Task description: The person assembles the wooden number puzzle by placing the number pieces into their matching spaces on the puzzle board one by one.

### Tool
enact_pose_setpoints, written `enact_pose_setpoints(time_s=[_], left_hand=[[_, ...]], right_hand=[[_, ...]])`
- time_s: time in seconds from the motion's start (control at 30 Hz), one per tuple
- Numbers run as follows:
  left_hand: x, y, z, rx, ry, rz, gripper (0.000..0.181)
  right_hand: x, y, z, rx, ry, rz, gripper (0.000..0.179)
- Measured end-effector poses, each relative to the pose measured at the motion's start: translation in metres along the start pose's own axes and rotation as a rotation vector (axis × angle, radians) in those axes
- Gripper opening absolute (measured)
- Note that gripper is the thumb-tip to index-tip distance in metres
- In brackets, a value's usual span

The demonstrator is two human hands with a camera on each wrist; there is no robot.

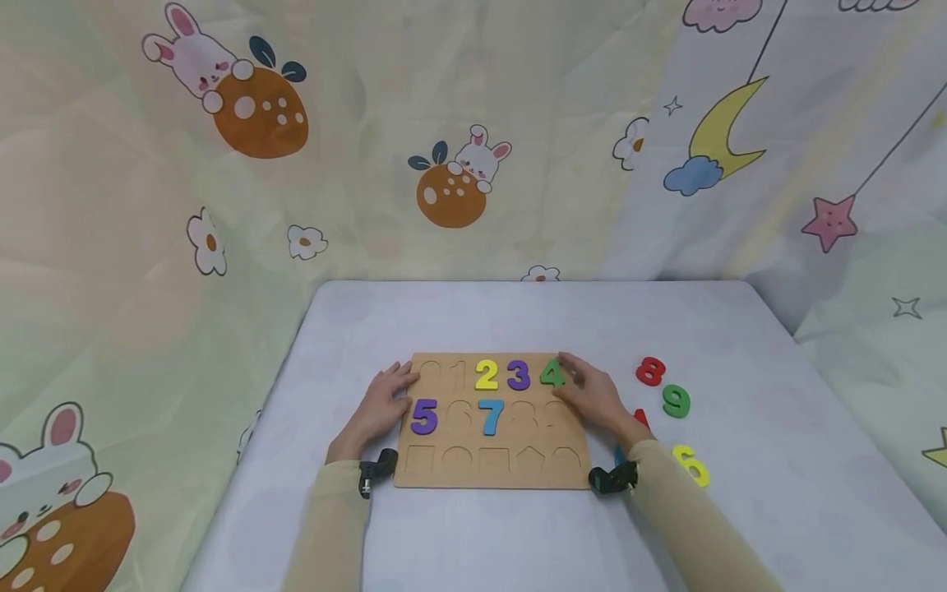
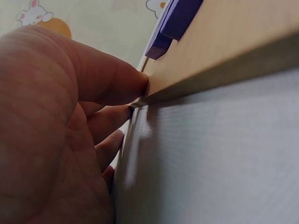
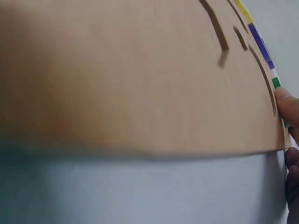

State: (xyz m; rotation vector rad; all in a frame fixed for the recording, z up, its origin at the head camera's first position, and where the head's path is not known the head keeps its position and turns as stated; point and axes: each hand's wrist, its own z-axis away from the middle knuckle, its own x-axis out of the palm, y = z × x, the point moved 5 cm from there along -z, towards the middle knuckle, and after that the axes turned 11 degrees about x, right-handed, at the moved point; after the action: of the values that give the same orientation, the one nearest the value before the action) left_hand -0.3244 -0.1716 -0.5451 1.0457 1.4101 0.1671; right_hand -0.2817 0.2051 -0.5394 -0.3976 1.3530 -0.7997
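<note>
A wooden number puzzle board [image 1: 459, 469] lies on the table with yellow 2 [image 1: 486, 375], purple 3 [image 1: 519, 375], purple 5 [image 1: 424, 417] and blue 7 [image 1: 491, 417] on it. At its left edge, my left hand [image 1: 379, 404] pinches the board, thumb on top and index finger against the side, as the left wrist view shows. Around the upper right corner, my right hand [image 1: 592, 396] holds the green 4 [image 1: 551, 372] by its right side. The right wrist view has the thumb [image 3: 286, 103] on the green piece; other fingertips are by the board's edge, partly hidden.
To the right lie a red 8 [image 1: 651, 371], a green 9 [image 1: 676, 401] and a yellow 6 [image 1: 690, 465]. A red piece [image 1: 641, 418] and a blue piece [image 1: 619, 455] are mostly hidden by the right arm. A patterned cloth hangs behind the white table [image 1: 459, 316].
</note>
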Motion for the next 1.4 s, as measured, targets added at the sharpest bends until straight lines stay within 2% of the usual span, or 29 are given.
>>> enact_pose_setpoints(time_s=[0.53, 0.87, 1.0, 1.23, 1.4], left_hand=[[0.000, 0.003, -0.002, 0.017, -0.003, -0.017, 0.049], [0.000, 0.003, -0.002, -0.017, -0.006, -0.007, 0.049], [0.002, 0.002, -0.001, -0.020, -0.006, -0.003, 0.049], [0.002, 0.002, 0.000, -0.013, -0.005, 0.000, 0.049], [0.000, 0.001, -0.001, -0.010, -0.001, -0.012, 0.049]], right_hand=[[-0.001, 0.002, 0.001, -0.007, -0.004, -0.013, 0.074], [0.000, 0.002, 0.003, 0.024, -0.019, -0.039, 0.071], [-0.002, 0.001, 0.006, 0.025, -0.020, -0.019, 0.073], [-0.018, 0.006, 0.013, 0.045, -0.020, 0.006, 0.075], [-0.038, 0.012, 0.019, -0.029, 0.010, 0.022, 0.065]])
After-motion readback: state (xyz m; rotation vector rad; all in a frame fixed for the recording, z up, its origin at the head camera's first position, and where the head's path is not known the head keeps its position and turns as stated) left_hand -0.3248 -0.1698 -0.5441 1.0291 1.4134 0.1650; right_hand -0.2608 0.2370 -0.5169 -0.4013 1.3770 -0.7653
